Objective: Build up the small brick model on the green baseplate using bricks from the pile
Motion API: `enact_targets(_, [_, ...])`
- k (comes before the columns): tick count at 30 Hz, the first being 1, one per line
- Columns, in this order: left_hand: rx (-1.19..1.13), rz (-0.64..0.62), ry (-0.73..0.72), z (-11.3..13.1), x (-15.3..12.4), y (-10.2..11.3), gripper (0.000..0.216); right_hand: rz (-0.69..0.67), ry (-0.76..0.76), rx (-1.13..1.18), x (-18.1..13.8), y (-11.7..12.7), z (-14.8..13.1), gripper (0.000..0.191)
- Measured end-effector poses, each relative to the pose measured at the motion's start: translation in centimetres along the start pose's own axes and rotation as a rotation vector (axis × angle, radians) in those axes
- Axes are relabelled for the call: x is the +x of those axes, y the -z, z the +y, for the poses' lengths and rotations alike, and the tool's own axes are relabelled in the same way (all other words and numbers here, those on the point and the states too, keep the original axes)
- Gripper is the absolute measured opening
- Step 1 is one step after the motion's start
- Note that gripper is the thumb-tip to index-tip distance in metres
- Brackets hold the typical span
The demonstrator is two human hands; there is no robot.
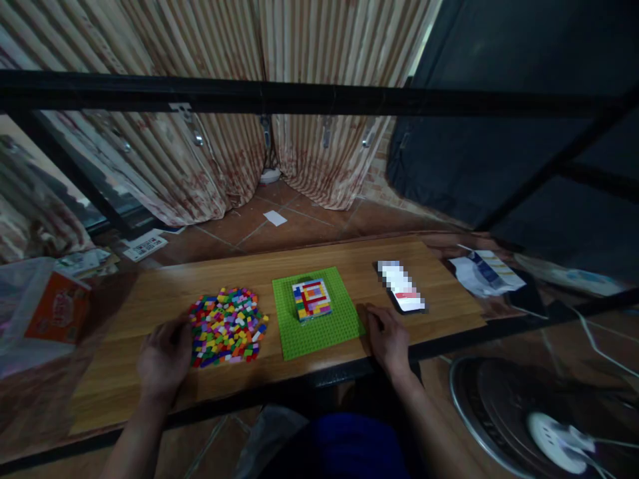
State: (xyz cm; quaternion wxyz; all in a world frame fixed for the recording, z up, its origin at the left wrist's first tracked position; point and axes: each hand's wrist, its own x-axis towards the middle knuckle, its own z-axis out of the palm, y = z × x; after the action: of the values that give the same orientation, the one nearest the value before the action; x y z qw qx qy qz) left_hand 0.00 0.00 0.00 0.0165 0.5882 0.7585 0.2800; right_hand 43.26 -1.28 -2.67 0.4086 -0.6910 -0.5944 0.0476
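Note:
A green baseplate (324,329) lies on the wooden table (120,372), with a small square block of many-coloured bricks (311,299) built on it. To its left spreads a pile of loose coloured bricks (227,326). My left hand (164,359) rests palm down on the table at the pile's left edge, fingers loosely curled, holding nothing. My right hand (389,339) rests on the table just right of the baseplate, near a lit phone (402,286), and holds nothing.
An orange box in a clear bag (54,309) sits at the table's left end. Papers and a booklet (486,273) lie at the right end. A floor fan (539,419) stands at lower right. A black metal frame bar (299,98) crosses above, with curtains behind.

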Motion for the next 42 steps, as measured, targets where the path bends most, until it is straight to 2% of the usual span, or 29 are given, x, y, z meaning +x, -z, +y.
enact_targets(32, [-0.024,0.075,-0.078,-1.0,0.2,-0.7,0.032,0.001,-0.006,-0.008,-0.1,-0.2,0.3,0.032])
enact_targets(42, [-0.053,0.087,-0.059,-1.1,0.0,-0.9,0.031,-0.122,-0.036,0.042,0.5,0.6,0.1,0.030])
